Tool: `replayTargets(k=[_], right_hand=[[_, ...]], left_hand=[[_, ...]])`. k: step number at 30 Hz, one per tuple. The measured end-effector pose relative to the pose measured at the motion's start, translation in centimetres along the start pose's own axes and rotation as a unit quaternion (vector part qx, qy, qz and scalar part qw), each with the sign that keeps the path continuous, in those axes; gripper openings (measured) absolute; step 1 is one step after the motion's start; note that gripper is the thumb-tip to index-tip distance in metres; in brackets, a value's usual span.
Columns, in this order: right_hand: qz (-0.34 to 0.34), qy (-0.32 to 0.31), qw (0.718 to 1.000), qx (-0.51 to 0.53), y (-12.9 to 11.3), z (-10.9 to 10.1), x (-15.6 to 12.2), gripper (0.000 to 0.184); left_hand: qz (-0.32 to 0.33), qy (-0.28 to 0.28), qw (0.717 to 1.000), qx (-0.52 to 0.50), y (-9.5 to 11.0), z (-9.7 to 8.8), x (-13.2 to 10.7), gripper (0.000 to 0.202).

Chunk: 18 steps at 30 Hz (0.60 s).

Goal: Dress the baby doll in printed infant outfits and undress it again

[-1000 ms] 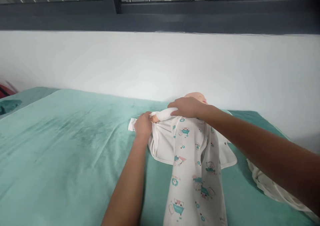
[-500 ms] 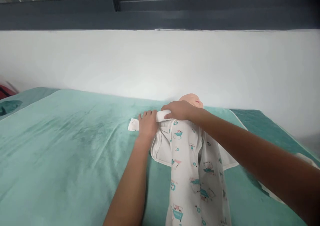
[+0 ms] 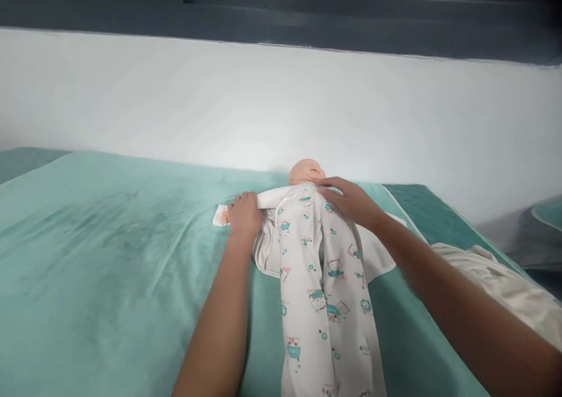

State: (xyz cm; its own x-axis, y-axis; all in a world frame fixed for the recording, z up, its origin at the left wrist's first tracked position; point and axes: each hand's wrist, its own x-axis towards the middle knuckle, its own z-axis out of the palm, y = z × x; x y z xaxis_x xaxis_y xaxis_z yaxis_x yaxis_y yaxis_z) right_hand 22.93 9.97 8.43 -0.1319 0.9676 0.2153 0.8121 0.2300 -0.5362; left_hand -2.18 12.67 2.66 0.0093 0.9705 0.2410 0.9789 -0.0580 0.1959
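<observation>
A baby doll lies on its back on a teal blanket, head toward the wall. It wears a white sleepsuit printed with small teal pictures, the front hanging open at the sides. My left hand rests, fingers curled, on the doll's sleeved arm, which sticks out to the left; the doll's small hand shows at the cuff. My right hand lies flat with fingers stretched over the doll's chest and shoulder, on the suit.
A white wall rises right behind the doll, with a dark window frame above. A crumpled cream cloth lies on the blanket at the right. The blanket's right edge runs beside the doll.
My right hand has let go of the sleeve and moved right onto the doll's chest. My left hand stays on the sleeved arm. The view has shifted down and right.
</observation>
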Motion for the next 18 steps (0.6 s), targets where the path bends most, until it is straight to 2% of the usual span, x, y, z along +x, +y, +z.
replayTargets(k=[2,4,6,8,10,12,15,16,18], right_hand=[[0.05,0.095,0.994,-0.013,3.5,0.8,-2.7,0.042],[0.072,0.142,0.985,-0.065,6.7,2.1,-4.7,0.045],[0.093,0.166,0.973,-0.128,8.5,3.3,-5.7,0.045],[0.093,0.167,0.967,-0.167,8.9,4.0,-5.9,0.045],[0.071,0.155,0.968,-0.184,8.3,4.3,-5.5,0.045],[0.056,0.148,0.968,-0.193,7.5,4.2,-5.0,0.044],[0.076,0.15,0.967,-0.19,7.2,3.8,-4.6,0.042],[0.086,0.149,0.969,-0.178,7.4,3.6,-4.5,0.042],[0.107,0.15,0.973,-0.138,8.1,3.1,-4.4,0.041]], left_hand=[[-0.003,-0.005,1.0,0.006,0.1,-0.1,-0.1,0.029],[0.008,-0.003,1.0,0.011,0.3,0.1,-0.1,0.031],[0.028,0.0,1.0,0.004,0.6,0.2,0.0,0.037],[0.052,0.004,0.998,-0.034,1.0,-0.1,0.1,0.047],[0.079,0.01,0.989,-0.121,1.9,-0.9,0.0,0.053],[0.104,0.013,0.965,-0.24,3.2,-2.3,-0.5,0.051],[0.148,-0.005,0.916,-0.372,6.3,-4.4,-1.9,0.039],[0.168,-0.017,0.908,-0.384,7.5,-4.9,-2.4,0.036],[0.217,-0.044,0.909,-0.353,9.9,-5.5,-3.1,0.031]])
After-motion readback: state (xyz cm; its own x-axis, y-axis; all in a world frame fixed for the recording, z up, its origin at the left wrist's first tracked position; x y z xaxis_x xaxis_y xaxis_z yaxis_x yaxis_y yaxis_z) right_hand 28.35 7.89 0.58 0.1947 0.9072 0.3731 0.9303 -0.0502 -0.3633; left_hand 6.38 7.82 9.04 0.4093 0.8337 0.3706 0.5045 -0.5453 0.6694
